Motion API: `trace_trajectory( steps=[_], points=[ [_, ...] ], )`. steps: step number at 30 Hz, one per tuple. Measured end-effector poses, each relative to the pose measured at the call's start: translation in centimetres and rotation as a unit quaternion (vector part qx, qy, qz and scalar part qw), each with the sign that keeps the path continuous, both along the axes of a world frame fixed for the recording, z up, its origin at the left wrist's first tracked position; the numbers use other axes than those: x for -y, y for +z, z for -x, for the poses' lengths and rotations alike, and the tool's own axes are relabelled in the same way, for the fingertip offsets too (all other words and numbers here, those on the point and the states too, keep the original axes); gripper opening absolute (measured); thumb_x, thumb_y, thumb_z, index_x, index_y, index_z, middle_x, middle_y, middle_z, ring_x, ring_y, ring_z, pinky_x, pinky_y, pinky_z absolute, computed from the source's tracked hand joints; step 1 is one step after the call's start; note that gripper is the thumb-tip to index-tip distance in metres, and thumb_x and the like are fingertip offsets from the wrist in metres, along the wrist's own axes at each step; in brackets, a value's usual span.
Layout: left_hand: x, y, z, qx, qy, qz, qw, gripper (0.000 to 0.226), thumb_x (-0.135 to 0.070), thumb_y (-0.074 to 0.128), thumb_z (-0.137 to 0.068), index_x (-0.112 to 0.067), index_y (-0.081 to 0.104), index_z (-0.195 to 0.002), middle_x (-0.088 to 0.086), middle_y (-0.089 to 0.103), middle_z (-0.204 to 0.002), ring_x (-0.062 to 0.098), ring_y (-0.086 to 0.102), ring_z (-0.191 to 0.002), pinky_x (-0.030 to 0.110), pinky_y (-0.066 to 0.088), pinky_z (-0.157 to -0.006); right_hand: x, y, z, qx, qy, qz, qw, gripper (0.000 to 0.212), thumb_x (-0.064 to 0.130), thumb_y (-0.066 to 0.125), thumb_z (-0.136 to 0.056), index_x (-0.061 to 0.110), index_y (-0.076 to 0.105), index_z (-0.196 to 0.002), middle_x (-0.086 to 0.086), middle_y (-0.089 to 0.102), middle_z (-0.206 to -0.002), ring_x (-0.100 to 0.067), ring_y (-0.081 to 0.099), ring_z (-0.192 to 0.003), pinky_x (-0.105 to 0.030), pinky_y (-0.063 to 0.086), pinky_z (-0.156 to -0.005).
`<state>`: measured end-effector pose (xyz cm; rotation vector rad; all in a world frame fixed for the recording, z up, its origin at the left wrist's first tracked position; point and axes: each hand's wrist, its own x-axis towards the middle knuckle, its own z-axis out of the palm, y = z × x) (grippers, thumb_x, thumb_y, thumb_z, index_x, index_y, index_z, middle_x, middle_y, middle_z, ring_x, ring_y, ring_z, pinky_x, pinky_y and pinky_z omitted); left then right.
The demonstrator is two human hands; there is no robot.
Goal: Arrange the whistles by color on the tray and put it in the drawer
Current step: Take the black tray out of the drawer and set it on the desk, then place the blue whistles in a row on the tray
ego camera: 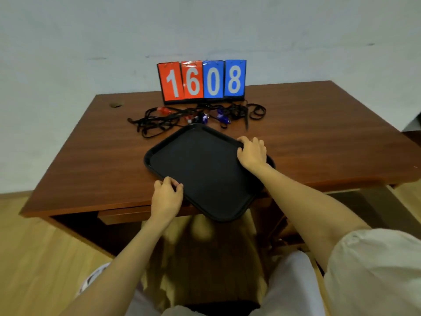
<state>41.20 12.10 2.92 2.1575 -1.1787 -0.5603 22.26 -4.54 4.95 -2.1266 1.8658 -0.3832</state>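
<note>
A black tray [200, 169] lies turned at an angle on the brown desk [307, 144], its near corner jutting past the front edge. My left hand [167, 197] grips its near left rim. My right hand [251, 153] grips its far right rim. Nothing lies on the tray. Behind it, red whistles [163, 110] and blue whistles [220, 115] sit in a tangle of black lanyards [157, 124]. A drawer [123, 214] under the desk's front edge stands slightly pulled out.
A flip scoreboard [201, 80] reading 1608 stands at the back of the desk against the wall. A cable hole [115, 104] marks the desk's back left. Wooden floor lies on both sides; my knees are below the desk front.
</note>
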Motion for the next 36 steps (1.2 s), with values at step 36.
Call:
trace_trajectory(
  steps=[36],
  points=[
    [6.9,-0.9,-4.3,0.238,-0.144,-0.169,0.945,0.057,-0.050,0.019,-0.099,-0.025,0.016,-0.150,0.013,0.011,-0.157,0.026,0.005,-0.147,0.045,-0.005,-0.119,-1.3,-2.2,-1.1,-0.142,0.105,-0.102,0.979,0.056,0.044,0.018,-0.102,0.021,0.009,-0.153,-0.014,0.006,-0.160,-0.033,0.005,-0.147,-0.044,0.014,-0.119]
  ],
)
